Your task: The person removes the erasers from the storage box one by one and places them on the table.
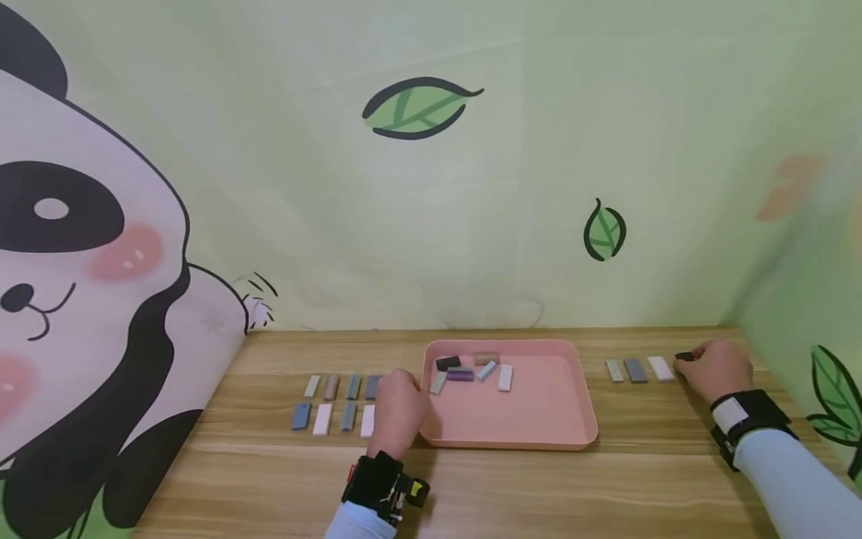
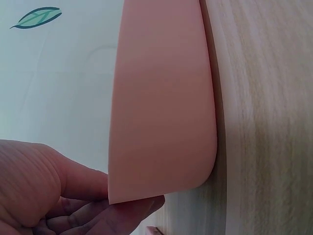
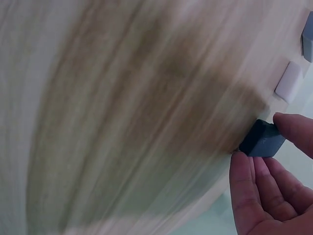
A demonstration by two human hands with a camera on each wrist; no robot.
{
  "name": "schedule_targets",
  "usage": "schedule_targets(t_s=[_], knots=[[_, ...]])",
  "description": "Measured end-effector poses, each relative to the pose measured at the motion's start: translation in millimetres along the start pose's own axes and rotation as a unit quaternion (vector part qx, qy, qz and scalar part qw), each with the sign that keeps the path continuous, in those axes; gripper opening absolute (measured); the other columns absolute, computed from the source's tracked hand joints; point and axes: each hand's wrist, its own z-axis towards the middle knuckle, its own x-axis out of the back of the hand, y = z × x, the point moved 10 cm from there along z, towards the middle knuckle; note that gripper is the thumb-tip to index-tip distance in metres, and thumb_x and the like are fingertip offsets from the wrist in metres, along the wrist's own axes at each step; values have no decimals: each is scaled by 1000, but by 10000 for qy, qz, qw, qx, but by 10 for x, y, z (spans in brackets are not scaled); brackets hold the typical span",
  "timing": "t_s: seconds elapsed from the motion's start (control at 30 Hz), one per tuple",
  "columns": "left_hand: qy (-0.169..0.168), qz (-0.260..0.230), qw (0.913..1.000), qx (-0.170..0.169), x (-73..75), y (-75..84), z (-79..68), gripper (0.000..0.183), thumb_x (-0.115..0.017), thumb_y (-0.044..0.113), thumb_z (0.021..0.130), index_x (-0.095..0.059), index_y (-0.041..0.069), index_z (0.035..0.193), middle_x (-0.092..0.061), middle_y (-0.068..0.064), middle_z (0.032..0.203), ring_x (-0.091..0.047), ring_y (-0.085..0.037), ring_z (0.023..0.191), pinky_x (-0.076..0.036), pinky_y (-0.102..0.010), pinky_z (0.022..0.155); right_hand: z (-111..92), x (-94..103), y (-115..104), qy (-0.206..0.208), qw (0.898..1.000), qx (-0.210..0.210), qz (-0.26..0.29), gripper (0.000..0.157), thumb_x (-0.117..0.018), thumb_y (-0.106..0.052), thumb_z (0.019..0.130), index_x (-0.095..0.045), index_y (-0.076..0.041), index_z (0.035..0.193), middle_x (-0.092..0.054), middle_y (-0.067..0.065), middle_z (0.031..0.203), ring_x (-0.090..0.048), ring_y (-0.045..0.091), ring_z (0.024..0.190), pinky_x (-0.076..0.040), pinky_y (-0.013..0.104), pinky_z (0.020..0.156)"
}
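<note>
My left hand (image 1: 397,408) is at the left end of a pink tray (image 1: 498,442). In the left wrist view, the thumb (image 2: 85,185) is at the rim and the fingers lie along the outside of the end wall, pinching it. Far to the right, my right hand (image 1: 719,372) pinches a small black block (image 3: 262,139) between thumb and fingertips, close over the wooden table. Beside it in a row lie a white block (image 1: 661,368), a grey-blue block (image 1: 635,370) and a pale grey block (image 1: 614,371).
Inside the tray lie several small blocks, among them a purple one (image 1: 461,375) and a white one (image 1: 505,378). Two rows of blocks, including a blue one (image 1: 301,416), lie left of the tray, partly hidden by my left hand. A printed curtain (image 1: 512,247) hangs behind the table.
</note>
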Motion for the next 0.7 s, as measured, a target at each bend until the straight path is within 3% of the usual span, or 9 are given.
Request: schedule_targets(t_s=[0.23,0.47,0.57,0.7], knots=[[-35,-50,9999,102,3,-7,-7,20,-64,12,85,-64,9,65,-59,-7,65,-53,-20,57,-39,-28,48,-1,37,-34,153,9998,60,-83,39,-71,-24,74,-66,13,86,-65,30,85,-60,43,72,-40,36,52],[-145,-129,9995,262,-12,-26,-15,16,-63,10,84,-65,9,69,-60,-8,71,-54,-21,60,-40,-29,49,-24,49,-90,-4,9998,15,-176,43,-65,-25,77,-64,15,93,-63,34,95,-60,47,81,-44,44,59],[-205,-184,9993,265,-26,-26,-17,15,-62,10,84,-66,9,70,-60,-8,72,-55,-22,61,-40,-29,49,-34,80,-215,-121,9998,57,-122,47,-60,-26,80,-61,17,101,-60,36,102,-58,49,86,-45,47,63],[-122,-137,9998,113,-8,-12,-19,20,-61,8,83,-64,9,64,-59,-8,68,-54,-21,58,-39,-29,48,-47,141,-584,-10,9989,471,35,48,-60,-27,82,-60,16,106,-60,36,104,-59,48,87,-46,50,65]])
